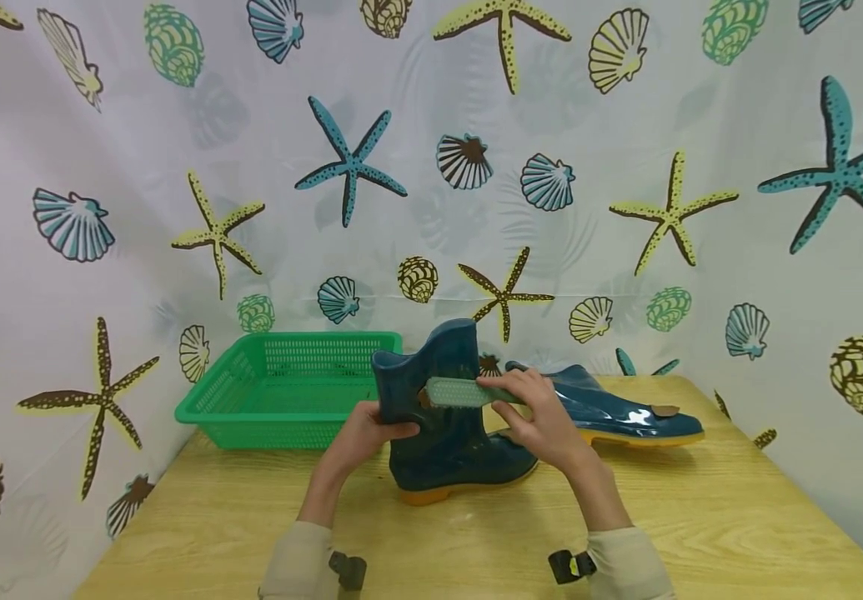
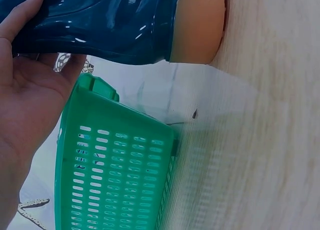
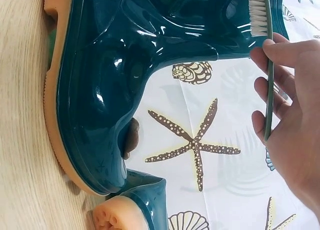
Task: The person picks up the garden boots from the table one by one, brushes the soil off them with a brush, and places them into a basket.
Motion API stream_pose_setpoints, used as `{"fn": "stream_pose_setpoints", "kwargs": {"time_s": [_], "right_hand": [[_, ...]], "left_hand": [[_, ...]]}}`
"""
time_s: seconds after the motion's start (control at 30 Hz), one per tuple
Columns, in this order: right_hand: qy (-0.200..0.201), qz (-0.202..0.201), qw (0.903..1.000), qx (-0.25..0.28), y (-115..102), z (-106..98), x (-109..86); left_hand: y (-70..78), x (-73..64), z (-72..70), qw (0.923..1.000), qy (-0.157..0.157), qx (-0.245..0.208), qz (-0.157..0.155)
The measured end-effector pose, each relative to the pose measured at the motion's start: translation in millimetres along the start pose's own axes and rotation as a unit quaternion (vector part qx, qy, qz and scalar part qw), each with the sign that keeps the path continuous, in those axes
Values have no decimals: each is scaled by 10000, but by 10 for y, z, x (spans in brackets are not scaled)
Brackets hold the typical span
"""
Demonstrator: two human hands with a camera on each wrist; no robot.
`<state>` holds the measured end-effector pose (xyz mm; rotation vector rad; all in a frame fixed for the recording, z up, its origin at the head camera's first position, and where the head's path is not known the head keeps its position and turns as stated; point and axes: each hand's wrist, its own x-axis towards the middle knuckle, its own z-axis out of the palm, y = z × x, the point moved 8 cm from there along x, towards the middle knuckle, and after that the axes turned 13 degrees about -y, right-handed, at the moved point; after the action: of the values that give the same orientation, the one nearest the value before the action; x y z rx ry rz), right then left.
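While the left hand point(image 1: 365, 435) grips a blue boot point(image 1: 446, 458), the right hand point(image 1: 542, 421) pinches a brush point(image 1: 461, 392) beside its upright shaft, another boot point(image 1: 614, 411) lying near the table's point(image 1: 731, 517) back right corner.

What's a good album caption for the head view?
Left hand gripping a dark blue boot, right hand holding a brush up to it.

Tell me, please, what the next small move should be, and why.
Probably, the right hand should stroke the brush across the brown patch on the held rain boot: the bristles face the boot beside that patch, and the left hand grips the shaft, which should steady it.
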<state>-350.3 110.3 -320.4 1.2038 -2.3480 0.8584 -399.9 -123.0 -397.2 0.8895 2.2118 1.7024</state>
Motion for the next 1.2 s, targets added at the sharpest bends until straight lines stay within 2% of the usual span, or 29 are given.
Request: {"fn": "stream_pose_setpoints", "kwargs": {"time_s": [0.13, 0.27, 0.53, 0.67, 0.87, 1.2], "right_hand": [[-171, 99, 9998, 46, -1, 6, -18], [-160, 168, 9997, -1, -8, -18, -37], [469, -19, 9989, 33, -28, -110, -15], [576, -183, 9979, -212, -94, -97, 22], [287, -77, 9982, -528, -115, 6, 47], [-76, -13, 9997, -227, -62, 21, 16]], "left_hand": [[-1, -9, 10, 10000, -25, -16, -10], [-11, -18, 23, 10000, -66, -51, -51], [-16, -5, 7, 9999, -33, -97, -47], [4, 2, 9, 9999, -94, -78, 43], [19, -5, 24, 9999, -97, -113, 65], [14, 1, 21, 9999, -67, -87, 77]]}}
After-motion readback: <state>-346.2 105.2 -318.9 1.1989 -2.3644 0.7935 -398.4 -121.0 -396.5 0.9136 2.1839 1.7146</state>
